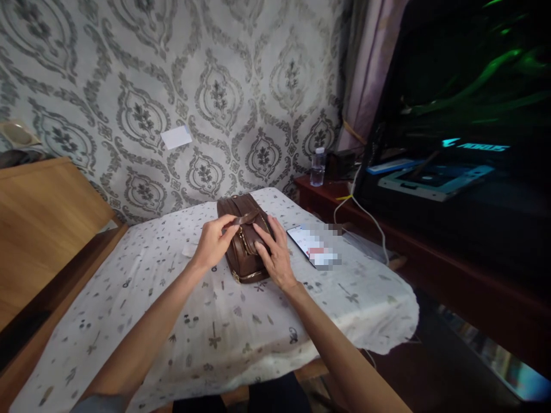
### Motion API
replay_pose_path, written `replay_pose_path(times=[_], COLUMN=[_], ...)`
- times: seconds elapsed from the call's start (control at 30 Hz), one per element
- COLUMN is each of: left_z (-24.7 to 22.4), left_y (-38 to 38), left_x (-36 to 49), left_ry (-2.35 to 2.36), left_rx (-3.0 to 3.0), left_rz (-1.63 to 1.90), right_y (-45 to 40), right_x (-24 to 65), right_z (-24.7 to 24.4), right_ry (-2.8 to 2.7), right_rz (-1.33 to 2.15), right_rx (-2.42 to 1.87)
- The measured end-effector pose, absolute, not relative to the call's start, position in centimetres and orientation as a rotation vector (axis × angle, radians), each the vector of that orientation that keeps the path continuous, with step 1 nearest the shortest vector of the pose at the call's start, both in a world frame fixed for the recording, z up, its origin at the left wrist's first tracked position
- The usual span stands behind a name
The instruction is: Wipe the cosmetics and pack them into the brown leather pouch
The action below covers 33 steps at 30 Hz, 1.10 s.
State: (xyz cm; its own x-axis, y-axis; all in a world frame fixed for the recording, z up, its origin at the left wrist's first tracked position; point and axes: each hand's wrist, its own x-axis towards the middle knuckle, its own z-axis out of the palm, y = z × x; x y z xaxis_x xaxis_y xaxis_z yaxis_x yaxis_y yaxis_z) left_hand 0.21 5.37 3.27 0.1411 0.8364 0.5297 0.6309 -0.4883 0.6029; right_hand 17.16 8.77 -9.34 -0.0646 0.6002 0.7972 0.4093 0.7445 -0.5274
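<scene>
A brown leather bag [249,263] with gold-coloured zips lies on a patterned white cloth. My left hand [214,241] is at the bag's left side, thumb and forefinger pinched on its leather strap [248,217], which arches over the top. Against the right side of the bag rests my right hand [276,252], its fingers stretched out and a little apart. The fingers of that hand touch the leather near a zip on the top. What lies inside the bag is hidden. To the right of my right hand is a phone [303,241] with its screen lit and partly blurred out.
The cloth-covered table [172,321] stands against a patterned wall. A wooden panel [51,229] borders it on the left. On the right, a dark red desk [303,184] carries a clear bottle [317,168], and a white cable [373,221] hangs near a dark computer case [465,218].
</scene>
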Motion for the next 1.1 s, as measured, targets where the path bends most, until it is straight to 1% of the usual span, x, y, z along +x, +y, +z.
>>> replay_pose_path(times=[0.2, 0.43, 0.57, 0.67, 0.8, 0.93, 1.1], left_z=[2.6, 2.6, 3.4, 4.1, 5.0, 5.5, 4.7], left_y=[4.9, 3.4, 3.4, 4.6, 7.8, 11.1, 13.0], left_x=[0.4, 1.1, 1.4, 2.1, 3.1, 3.6, 3.3], left_ry=[1.449, 1.465, 1.615, 1.757, 1.766, 1.786, 1.597], left_rx=[2.162, 2.271, 2.4, 2.578, 2.679, 2.567, 2.44], left_rz=[1.279, 1.145, 1.013, 0.987, 0.907, 0.805, 0.847], right_y=[8.8, 8.5, 8.2, 8.0, 7.9, 7.8, 8.0], right_x=[17.4, 16.8, 16.3, 16.0, 15.9, 16.1, 16.9], right_z=[-9.3, -9.6, -9.9, -10.2, -10.4, -10.6, -10.7], right_ry=[-1.727, -1.694, -1.551, -1.5, -1.499, -1.511, -1.552], right_rz=[0.158, 0.12, 0.167, 0.17, 0.092, -0.042, -0.103], right_rx=[-0.78, -0.859, -0.884, -0.9, -0.899, -0.91, -0.91])
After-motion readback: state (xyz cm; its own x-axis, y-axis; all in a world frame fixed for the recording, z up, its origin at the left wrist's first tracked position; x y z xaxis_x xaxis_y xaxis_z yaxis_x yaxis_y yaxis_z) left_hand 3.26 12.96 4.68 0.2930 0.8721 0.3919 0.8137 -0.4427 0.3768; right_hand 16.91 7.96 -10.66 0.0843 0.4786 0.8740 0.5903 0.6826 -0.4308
